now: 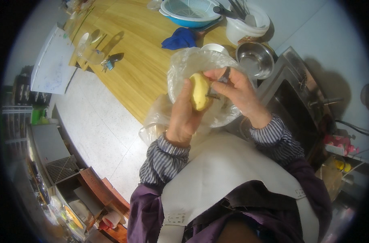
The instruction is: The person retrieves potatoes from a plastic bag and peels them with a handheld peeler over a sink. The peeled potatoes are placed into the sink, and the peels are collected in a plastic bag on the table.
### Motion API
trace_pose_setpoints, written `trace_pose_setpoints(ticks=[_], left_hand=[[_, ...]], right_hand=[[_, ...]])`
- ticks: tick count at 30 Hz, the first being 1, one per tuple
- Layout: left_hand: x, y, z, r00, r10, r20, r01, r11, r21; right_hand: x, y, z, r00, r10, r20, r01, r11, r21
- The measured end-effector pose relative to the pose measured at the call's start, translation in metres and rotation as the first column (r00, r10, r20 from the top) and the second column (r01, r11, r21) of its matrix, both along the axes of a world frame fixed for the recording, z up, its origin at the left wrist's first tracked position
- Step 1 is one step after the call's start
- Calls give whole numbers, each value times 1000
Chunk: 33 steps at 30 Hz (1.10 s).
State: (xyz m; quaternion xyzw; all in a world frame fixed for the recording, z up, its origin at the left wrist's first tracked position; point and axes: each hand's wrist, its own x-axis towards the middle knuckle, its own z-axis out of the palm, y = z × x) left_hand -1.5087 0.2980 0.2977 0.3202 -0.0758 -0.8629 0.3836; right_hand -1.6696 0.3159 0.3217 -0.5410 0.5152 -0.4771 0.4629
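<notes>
A peeled, pale yellow potato [199, 92] is gripped in my left hand [186, 114], its long side turned towards the right. My right hand [237, 89] holds a peeler [213, 96] whose metal head is at the potato's right side; the fingers hide part of its dark handle. Whether the blade touches the potato cannot be told. Beneath both hands spreads a clear plastic bag [180, 68], crumpled at its rim. What lies inside the bag is mostly hidden by my hands.
Beyond the bag stand a steel bowl [255, 60], a white bucket of utensils [245, 30] and a blue basin with a white colander [187, 12]. A blue cloth [180, 39] and keys [107, 64] lie on the wooden table [136, 70]. At right is a sink [289, 112].
</notes>
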Motion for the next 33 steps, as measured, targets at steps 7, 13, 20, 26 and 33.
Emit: trace_pose_setpoints(ticks=[7,13,20,26,33], left_hand=[[1,0,6,998,25,-50,-27,999,-47],[-6,2,-1,996,51,-67,-52,998,-17],[-14,9,-11,993,72,-92,-75,997,-26],[-13,7,-12,1000,8,7,-7,992,-122],[-11,8,-6,996,-86,-5,82,966,-244]], right_hand=[[-20,-2,-2,958,-212,-193,198,976,-91],[9,11,4,981,-40,188,46,999,-29],[26,13,-5,981,-47,-186,23,991,-132],[15,9,3,985,-82,151,59,987,151],[-1,-4,-5,960,-185,209,152,974,167]])
